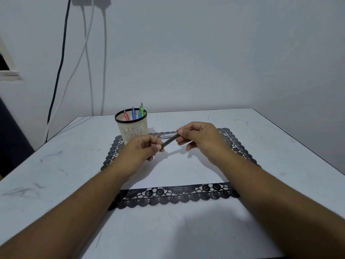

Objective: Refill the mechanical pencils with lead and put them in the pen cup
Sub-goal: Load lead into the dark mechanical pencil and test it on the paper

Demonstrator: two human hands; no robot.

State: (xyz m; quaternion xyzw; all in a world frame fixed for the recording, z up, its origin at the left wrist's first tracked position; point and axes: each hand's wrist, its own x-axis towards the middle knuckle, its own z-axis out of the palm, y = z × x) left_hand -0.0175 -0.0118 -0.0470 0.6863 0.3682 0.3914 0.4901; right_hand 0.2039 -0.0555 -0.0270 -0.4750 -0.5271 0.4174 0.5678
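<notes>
Left hand (144, 146) pinches one end of a dark pencil (169, 140); right hand (196, 136) pinches the other, above the bench (280, 146). Judged step: opening or closing it for lead. Lead case (166, 136) lies just behind. Pen cup (132, 126), at 10 o'clock, holds coloured pencils (133, 113). Next: steady, fine finger work.

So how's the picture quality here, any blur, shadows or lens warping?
Head view: dim, bluish light; soft shadows under both hands on the white sheet; table edges splay from the wide-angle lens; the dark pencil and pen cup look slightly soft; no glare.
</notes>
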